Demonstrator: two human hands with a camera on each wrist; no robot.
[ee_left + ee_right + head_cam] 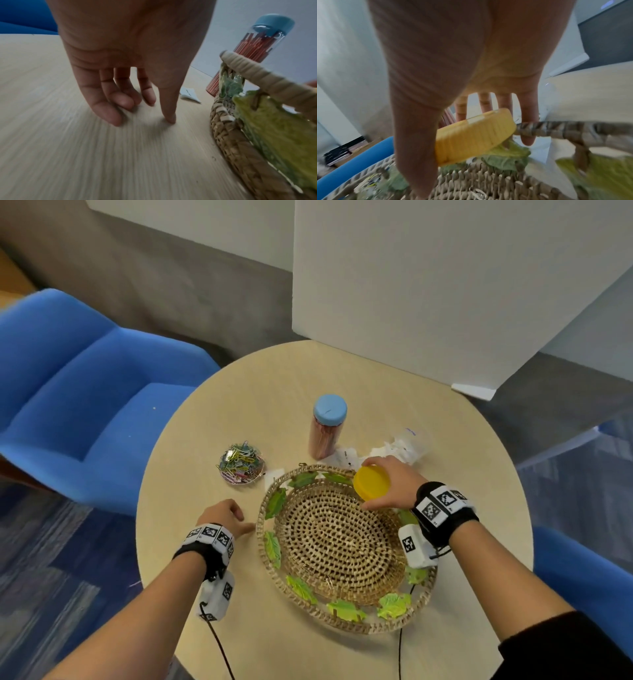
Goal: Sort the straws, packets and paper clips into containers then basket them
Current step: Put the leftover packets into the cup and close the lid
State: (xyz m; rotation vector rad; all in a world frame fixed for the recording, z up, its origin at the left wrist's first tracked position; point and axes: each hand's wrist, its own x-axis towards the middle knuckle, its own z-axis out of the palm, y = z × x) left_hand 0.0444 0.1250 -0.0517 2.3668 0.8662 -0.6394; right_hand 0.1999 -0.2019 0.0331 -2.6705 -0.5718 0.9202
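Note:
My right hand [366, 486] grips a yellow lid [375, 481] between thumb and fingers, above the far rim of the wicker basket [342, 625]. The right wrist view shows the lid [474, 136] tilted over the basket [479, 180]. My left hand [239, 520] holds nothing; its loosely curled fingertips [116, 120] touch the table just left of the basket [228, 138]. A blue-lidded jar of red straws [327, 429] stands behind the basket. A clear tub of coloured paper clips [241, 463] sits uncovered to the left. A clear tub of white packets [409, 445] sits at the back right.
Loose white packets [344, 457] lie between the straw jar [254, 51] and the basket; one packet [189, 94] shows past my left thumb. The round wooden table [342, 371] abuts a white panel [428, 285]. Blue chairs [85, 392] stand on both sides.

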